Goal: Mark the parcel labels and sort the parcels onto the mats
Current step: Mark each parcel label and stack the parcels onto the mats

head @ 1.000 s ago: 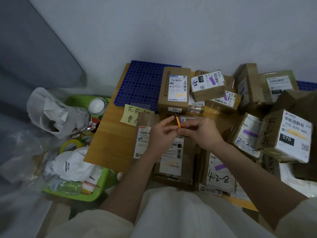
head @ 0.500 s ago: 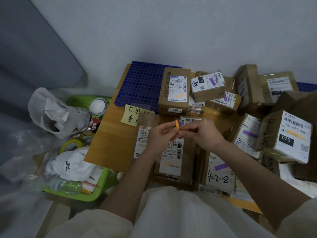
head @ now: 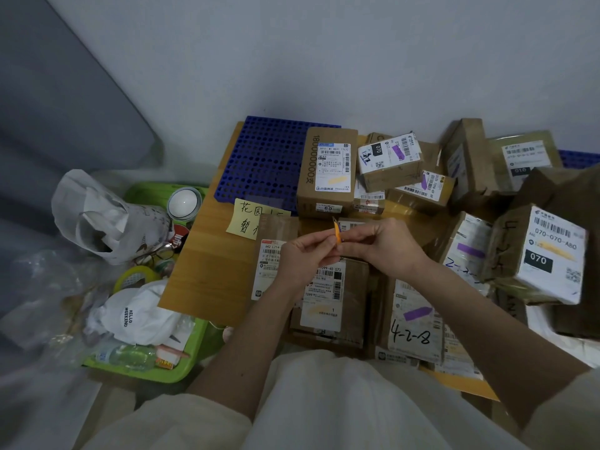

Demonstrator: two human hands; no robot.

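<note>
Both my hands meet above the wooden table (head: 207, 274) and pinch a small orange marker (head: 337, 233) between their fingertips. My left hand (head: 303, 254) holds its lower end and my right hand (head: 383, 245) grips it from the right. Beneath them lie flat brown parcels with white labels (head: 321, 300), one showing a faint orange stroke. A tall box (head: 328, 170) with an orange mark stands on the blue perforated mat (head: 263, 164). To the right, a parcel marked 4-2-8 (head: 412, 319) carries a purple mark.
Several more labelled boxes pile up at the right, including one marked 070 (head: 548, 251). A yellow sticky note (head: 251, 219) lies near the mat. Left of the table, a green tray (head: 156, 371) holds bags, tape and a bottle. A second blue mat (head: 581, 157) shows at far right.
My hands have stayed together on the orange marker, shifting slightly; the marker's tip sits a little higher between the fingers. The parcels have not moved.
</note>
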